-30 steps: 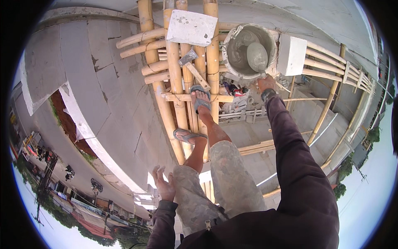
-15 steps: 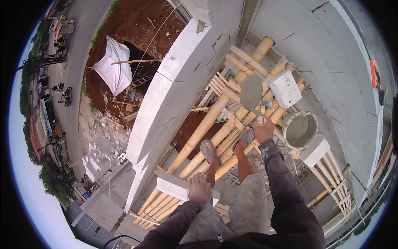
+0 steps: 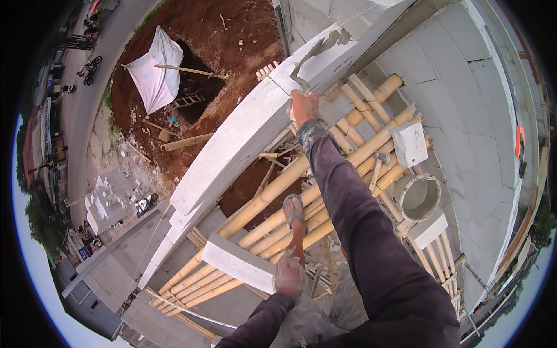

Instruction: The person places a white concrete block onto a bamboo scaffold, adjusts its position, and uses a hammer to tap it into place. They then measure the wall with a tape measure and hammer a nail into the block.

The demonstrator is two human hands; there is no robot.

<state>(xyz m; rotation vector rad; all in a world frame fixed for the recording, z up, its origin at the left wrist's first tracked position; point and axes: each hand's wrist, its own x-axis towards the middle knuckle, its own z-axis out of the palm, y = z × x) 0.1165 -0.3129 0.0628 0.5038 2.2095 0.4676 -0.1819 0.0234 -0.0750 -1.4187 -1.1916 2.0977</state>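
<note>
And the trowel [image 3: 298, 79] has swung off the bamboo [image 3: 290, 167] to the wall [image 3: 255, 110] at twelve o'clock, right hand [image 3: 304, 108] gripping it, long axis toward one! Left hand [image 3: 289, 276], at six, fingers loosely bent.

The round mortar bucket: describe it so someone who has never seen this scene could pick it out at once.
Find the yellow bamboo scaffold right of the pale block wall. Near its right side, between two white rectangular blocks, sits a round bucket with a mortar-crusted rim. Its open, circular mouth, with grey mortar inside, sets it apart from those square-edged blocks.
</note>
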